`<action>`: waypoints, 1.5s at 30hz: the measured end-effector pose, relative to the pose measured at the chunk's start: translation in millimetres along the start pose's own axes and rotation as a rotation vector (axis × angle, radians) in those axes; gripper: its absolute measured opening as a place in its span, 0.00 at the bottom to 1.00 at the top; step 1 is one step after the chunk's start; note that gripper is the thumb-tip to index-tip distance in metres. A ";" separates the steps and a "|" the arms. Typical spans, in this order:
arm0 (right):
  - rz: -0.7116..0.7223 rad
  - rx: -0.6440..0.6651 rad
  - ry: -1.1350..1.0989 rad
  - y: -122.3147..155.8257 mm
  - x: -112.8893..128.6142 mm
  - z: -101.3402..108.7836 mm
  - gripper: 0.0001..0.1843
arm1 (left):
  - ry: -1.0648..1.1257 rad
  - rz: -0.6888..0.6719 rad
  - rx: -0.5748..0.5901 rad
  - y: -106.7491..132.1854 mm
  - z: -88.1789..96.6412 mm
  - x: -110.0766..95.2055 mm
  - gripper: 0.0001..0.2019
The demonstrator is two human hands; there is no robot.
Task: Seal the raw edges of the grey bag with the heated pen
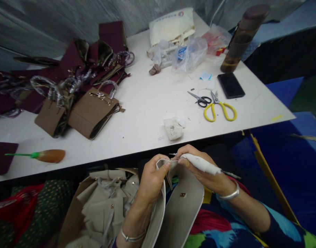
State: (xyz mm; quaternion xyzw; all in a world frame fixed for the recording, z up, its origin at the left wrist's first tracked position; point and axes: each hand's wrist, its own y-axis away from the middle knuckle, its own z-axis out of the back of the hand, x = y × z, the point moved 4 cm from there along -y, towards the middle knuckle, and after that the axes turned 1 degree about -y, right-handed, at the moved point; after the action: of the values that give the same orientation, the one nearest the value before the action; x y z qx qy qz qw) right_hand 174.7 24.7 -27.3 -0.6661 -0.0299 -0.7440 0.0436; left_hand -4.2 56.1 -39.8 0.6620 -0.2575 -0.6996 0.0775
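A cream leather bag piece [181, 210] lies in my lap below the table edge. My left hand [151, 179] is closed on its upper corner, thumb pressed on the edge. My right hand [201, 170] is closed round a tool with a white wrapped handle [200, 163]; its thin metal tip points left at the same corner. A small gold stud shows on the piece's face.
On the white table [147, 100] lie yellow scissors [220, 110], small black scissors [202, 100], a phone [230, 85], a brown bottle [242, 38], plastic bags, a small packet of hardware [173, 129], tan and maroon bags [90, 110] and an awl [44, 155]. A box of cream pieces [106, 203] sits at my left.
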 end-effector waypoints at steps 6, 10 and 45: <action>-0.026 -0.047 0.079 15.0 0.7 -6.3 0.09 | -0.104 -0.044 0.037 15.0 -4.8 -7.2 0.10; -0.008 -0.043 0.072 23.3 3.4 -6.2 0.08 | -0.127 -0.048 0.018 24.2 -7.8 -12.4 0.10; 0.179 -0.454 -0.094 42.4 37.0 3.1 0.11 | 0.128 -0.201 -0.335 78.8 101.1 -60.0 0.18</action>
State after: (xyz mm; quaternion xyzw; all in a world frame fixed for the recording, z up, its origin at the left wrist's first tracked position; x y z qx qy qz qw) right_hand 178.2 -18.1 9.3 -0.6927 0.1951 -0.6930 -0.0426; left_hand -113.6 41.8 49.0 0.7054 -0.0647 -0.6933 0.1325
